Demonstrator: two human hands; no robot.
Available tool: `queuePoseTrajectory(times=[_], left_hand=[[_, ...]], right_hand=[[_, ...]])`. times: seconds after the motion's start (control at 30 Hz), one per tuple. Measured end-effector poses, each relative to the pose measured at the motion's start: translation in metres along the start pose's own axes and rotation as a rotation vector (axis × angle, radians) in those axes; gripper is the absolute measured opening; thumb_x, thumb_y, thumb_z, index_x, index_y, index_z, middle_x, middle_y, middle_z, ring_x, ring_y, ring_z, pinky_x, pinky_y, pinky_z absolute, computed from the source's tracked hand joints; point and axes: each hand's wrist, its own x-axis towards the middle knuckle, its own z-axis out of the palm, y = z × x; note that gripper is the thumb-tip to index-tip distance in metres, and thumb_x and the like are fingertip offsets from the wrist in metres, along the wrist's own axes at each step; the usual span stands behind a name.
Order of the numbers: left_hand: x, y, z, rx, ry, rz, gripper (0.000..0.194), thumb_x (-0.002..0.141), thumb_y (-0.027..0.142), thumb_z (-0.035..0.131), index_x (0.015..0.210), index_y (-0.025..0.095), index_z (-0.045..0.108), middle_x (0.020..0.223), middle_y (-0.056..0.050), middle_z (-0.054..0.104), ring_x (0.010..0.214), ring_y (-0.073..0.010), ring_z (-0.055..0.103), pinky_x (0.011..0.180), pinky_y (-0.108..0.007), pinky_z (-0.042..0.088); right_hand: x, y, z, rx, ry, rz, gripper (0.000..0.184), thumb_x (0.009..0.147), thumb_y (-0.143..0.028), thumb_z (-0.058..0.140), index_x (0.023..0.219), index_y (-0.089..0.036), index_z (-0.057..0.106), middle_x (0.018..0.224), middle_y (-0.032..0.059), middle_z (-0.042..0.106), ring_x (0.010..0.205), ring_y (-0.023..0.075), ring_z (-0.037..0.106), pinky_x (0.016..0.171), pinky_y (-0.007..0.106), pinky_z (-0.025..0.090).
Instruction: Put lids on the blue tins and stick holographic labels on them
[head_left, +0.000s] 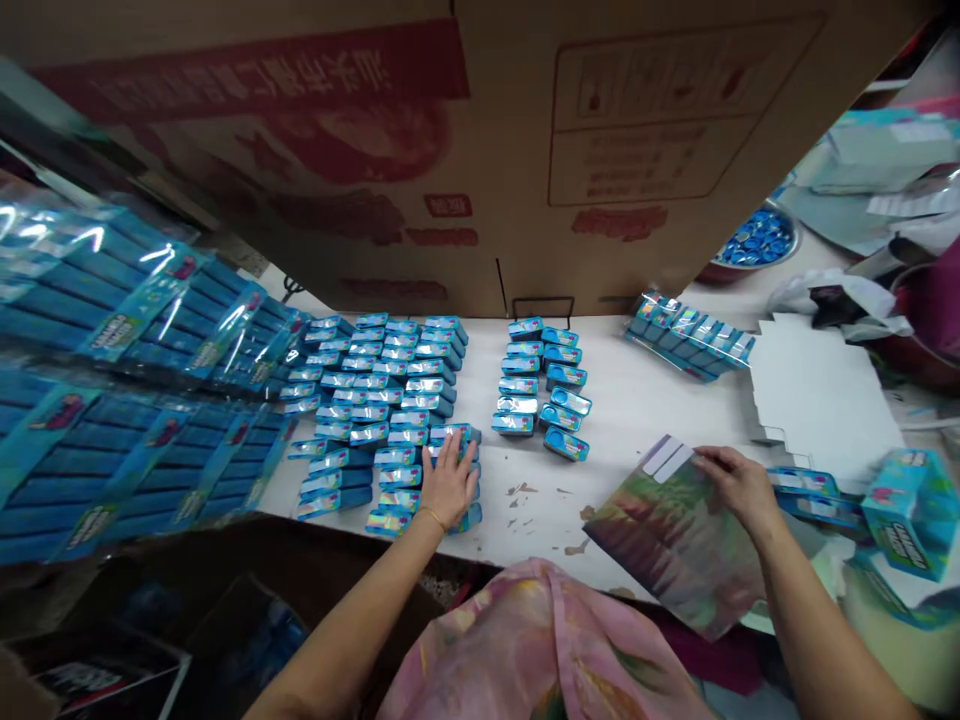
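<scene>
My left hand [448, 482] lies with its fingers stretched over the right edge of a block of small blue tins [367, 382], which stand in close rows on the white tabletop. It touches the tins under its fingertips and does not visibly grip one. In my right hand [739, 485] a printed sheet [675, 545] is pinched by its upper edge between thumb and fingers. The sheet has a blurred green and reddish-brown picture, with white labels [667, 458] at its top corner. Two short columns of blue tins [564, 402] stand between my hands.
A large cardboard box [510, 240] walls off the table's far side. Film-wrapped blue packs [150, 290] are stacked at left. At right are a wrapped row of tins [686, 335], a white flattened carton [821, 390], a blue display box [911, 510] and a bowl [796, 240] of blue pieces.
</scene>
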Motion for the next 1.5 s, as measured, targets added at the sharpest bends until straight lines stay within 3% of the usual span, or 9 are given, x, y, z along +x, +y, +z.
queuePoseTrajectory(times=[0.17, 0.3, 0.63, 0.83, 1.03, 1.17, 1.3, 1.37, 1.5], left_hand=[[0.077, 0.049, -0.008, -0.064, 0.073, 0.055, 0.054, 0.086, 0.037, 0.024, 0.134, 0.013, 0.025, 0.143, -0.008, 0.018, 0.132, -0.0227, 0.012, 0.105, -0.048, 0.010], [0.132, 0.080, 0.000, -0.126, 0.037, 0.092, 0.053, 0.087, 0.036, 0.021, 0.135, 0.016, 0.023, 0.143, -0.005, 0.021, 0.131, -0.0208, 0.014, 0.105, -0.048, 0.011], [0.116, 0.007, 0.003, -0.065, 0.014, -0.083, 0.052, 0.087, 0.035, 0.021, 0.135, 0.016, 0.023, 0.142, -0.008, 0.022, 0.130, -0.0243, 0.018, 0.103, -0.054, 0.009], [0.180, 0.044, -0.015, -0.070, 0.129, 0.051, 0.055, 0.086, 0.039, 0.024, 0.136, 0.018, 0.020, 0.145, -0.006, 0.012, 0.132, -0.0231, 0.006, 0.104, -0.052, 0.008], [0.247, 0.062, -0.008, -0.116, 0.005, 0.096, 0.059, 0.084, 0.049, 0.023, 0.136, 0.022, 0.021, 0.144, -0.003, 0.017, 0.132, -0.0229, 0.010, 0.103, -0.053, 0.006], [0.246, 0.035, 0.001, -0.128, -0.002, 0.082, 0.053, 0.086, 0.045, 0.018, 0.136, 0.027, 0.019, 0.143, 0.001, 0.020, 0.131, -0.0199, 0.013, 0.103, -0.054, 0.002], [0.229, -0.016, -0.009, -0.093, -0.031, -0.046, 0.049, 0.086, 0.039, 0.022, 0.133, 0.027, 0.027, 0.142, 0.000, 0.024, 0.131, -0.0225, 0.014, 0.103, -0.055, 0.000], [0.218, -0.029, -0.016, -0.107, 0.045, -0.123, 0.050, 0.086, 0.037, 0.023, 0.133, 0.021, 0.030, 0.143, -0.004, 0.022, 0.132, -0.0242, 0.010, 0.103, -0.054, -0.001], [0.188, 0.000, -0.014, -0.437, 0.063, -0.085, 0.054, 0.086, 0.036, 0.022, 0.132, 0.010, 0.029, 0.141, -0.010, 0.025, 0.130, -0.0176, 0.019, 0.107, -0.038, 0.015]], right_hand=[[-0.003, -0.002, 0.001, 0.035, -0.005, -0.056, 0.038, 0.063, -0.052, 0.055, 0.076, -0.018, 0.065, 0.072, 0.0047, 0.065, 0.066, 0.0195, 0.058, 0.060, 0.030, 0.045], [-0.004, -0.011, 0.006, 0.031, -0.036, -0.074, 0.036, 0.064, -0.051, 0.055, 0.075, -0.018, 0.065, 0.071, 0.0048, 0.064, 0.068, 0.0201, 0.059, 0.061, 0.031, 0.046], [-0.007, -0.020, 0.009, 0.040, -0.057, -0.083, 0.032, 0.067, -0.047, 0.054, 0.076, -0.019, 0.065, 0.077, 0.0044, 0.064, 0.073, 0.0189, 0.058, 0.066, 0.030, 0.045], [-0.008, -0.022, 0.008, 0.045, -0.073, -0.101, 0.030, 0.068, -0.046, 0.054, 0.075, -0.019, 0.065, 0.076, 0.0043, 0.064, 0.072, 0.0192, 0.058, 0.067, 0.030, 0.046], [-0.014, -0.032, 0.007, 0.056, -0.094, -0.123, 0.030, 0.070, -0.047, 0.053, 0.075, -0.020, 0.065, 0.075, 0.0046, 0.064, 0.072, 0.0194, 0.059, 0.065, 0.029, 0.046], [-0.015, -0.036, 0.009, 0.050, -0.098, -0.135, 0.028, 0.072, -0.045, 0.052, 0.077, -0.020, 0.064, 0.077, 0.0047, 0.063, 0.074, 0.0191, 0.058, 0.067, 0.029, 0.045], [-0.013, -0.033, 0.013, 0.055, -0.128, -0.127, 0.025, 0.074, -0.042, 0.051, 0.078, -0.020, 0.064, 0.077, 0.0048, 0.063, 0.075, 0.0187, 0.057, 0.069, 0.029, 0.044], [-0.012, -0.034, 0.013, 0.064, -0.128, -0.122, 0.025, 0.074, -0.041, 0.051, 0.079, -0.020, 0.064, 0.078, 0.0050, 0.062, 0.075, 0.0186, 0.057, 0.069, 0.029, 0.044], [-0.009, -0.051, 0.009, 0.073, -0.267, -0.155, 0.023, 0.074, -0.037, 0.051, 0.078, -0.019, 0.064, 0.075, 0.0041, 0.062, 0.073, 0.0170, 0.056, 0.067, 0.027, 0.043]])
